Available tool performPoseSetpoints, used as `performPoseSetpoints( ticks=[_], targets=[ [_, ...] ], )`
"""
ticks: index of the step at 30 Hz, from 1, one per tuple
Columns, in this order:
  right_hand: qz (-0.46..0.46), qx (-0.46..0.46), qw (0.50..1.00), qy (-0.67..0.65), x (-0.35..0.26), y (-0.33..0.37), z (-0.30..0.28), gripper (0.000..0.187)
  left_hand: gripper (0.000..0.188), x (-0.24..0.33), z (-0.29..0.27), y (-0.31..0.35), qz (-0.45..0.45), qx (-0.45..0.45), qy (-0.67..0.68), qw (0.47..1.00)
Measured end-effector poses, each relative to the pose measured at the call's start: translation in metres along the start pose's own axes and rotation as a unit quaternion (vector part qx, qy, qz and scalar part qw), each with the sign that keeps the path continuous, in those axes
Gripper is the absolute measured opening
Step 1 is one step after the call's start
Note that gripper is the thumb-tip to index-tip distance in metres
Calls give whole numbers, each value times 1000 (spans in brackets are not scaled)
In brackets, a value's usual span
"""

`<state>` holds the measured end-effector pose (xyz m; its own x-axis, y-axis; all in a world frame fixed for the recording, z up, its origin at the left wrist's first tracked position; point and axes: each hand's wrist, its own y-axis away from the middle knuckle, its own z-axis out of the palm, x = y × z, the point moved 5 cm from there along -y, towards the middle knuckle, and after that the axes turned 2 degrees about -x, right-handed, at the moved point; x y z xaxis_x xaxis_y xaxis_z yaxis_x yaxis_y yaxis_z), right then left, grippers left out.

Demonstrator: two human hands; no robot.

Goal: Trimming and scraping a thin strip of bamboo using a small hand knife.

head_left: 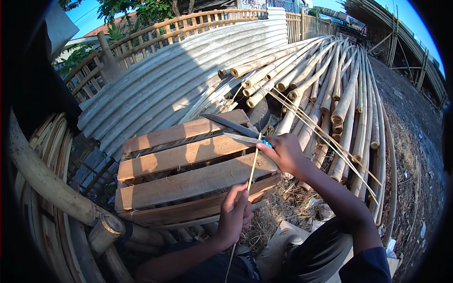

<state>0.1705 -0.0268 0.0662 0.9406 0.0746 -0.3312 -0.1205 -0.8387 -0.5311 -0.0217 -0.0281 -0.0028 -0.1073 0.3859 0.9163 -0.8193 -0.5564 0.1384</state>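
My left hand (233, 212) is closed around a thin bamboo strip (254, 165) that runs from its upper tip down past my wrist. My right hand (285, 153) grips a knife (241, 138) with a blue handle. Its pale blade points left and meets the strip near the upper end, where my right thumb also lies close. Whether the edge is biting into the bamboo cannot be made out. Beneath the hands stands a slatted wooden crate (179, 186). A long dark blade (226, 123) rests across its far right corner, its handle hidden behind my right hand.
Many bamboo poles (351, 94) lie stacked ahead and to the right, with thin strips (325, 134) across them. Corrugated sheeting (165, 80) and a bamboo fence (188, 26) stand beyond the crate. At the left are a thick pole (52, 172) and split bamboo (52, 221).
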Motion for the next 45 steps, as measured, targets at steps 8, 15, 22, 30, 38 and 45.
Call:
performPoseSetpoints(
  ticks=[8,15,22,30,38,45],
  targets=[
    [5,4,1000,30,10,2,5,52,20,7,-6,0,-6,5,39,999],
    [-6,20,998,63,12,11,1,45,18,5,-7,-5,-30,-16,24,999],
    [14,-28,999,39,14,13,5,41,18,4,-5,-5,-34,-35,16,999],
    [178,160,967,93,100,20,-41,54,19,12,-12,-7,78,-57,-50,994],
    [-133,-46,988,66,-41,39,9,45,18,10,-8,-12,-8,-13,-2,1000],
    [47,28,998,-17,-7,21,-6,48,17,16,0,-4,44,-30,-35,998]
  ],
)
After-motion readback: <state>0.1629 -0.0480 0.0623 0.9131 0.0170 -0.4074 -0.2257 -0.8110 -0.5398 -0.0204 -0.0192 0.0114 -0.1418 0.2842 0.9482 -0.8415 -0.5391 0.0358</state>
